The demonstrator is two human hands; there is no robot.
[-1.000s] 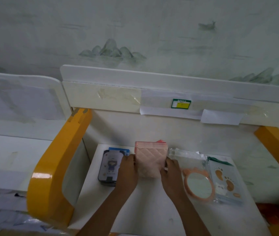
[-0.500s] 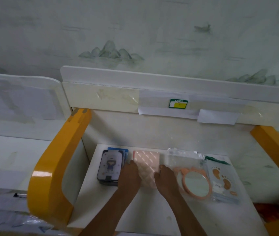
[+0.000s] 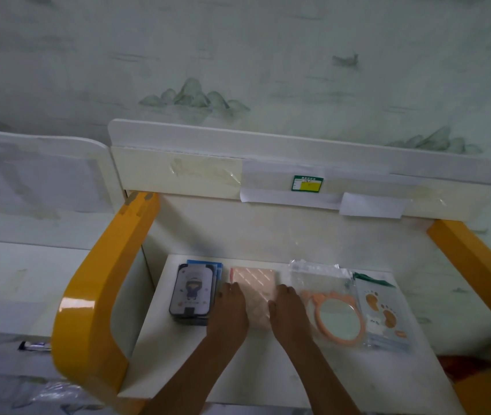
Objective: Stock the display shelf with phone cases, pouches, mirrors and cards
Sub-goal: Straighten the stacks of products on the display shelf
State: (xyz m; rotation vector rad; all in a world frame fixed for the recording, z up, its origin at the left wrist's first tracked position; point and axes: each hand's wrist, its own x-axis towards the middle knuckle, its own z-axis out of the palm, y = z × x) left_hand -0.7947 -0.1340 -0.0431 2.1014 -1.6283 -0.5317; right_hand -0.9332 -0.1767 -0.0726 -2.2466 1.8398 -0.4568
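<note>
In the lower centre of the frame the pink quilted pouches [image 3: 253, 292] lie on the shelf [image 3: 268, 369] – soft, light, surely squashy. The left hand [image 3: 232, 310] and right hand [image 3: 287, 310] rest flat against the stack's sides, fingers straight; best held by both edges.

head: single view | from above and in front of white shelf [image 3: 268, 369] | faces forward-down | close

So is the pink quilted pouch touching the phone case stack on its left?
Apart. The head view shows a strip of white shelf between the pink quilted pouch and the phone case stack, with the left hand at that edge.
</note>
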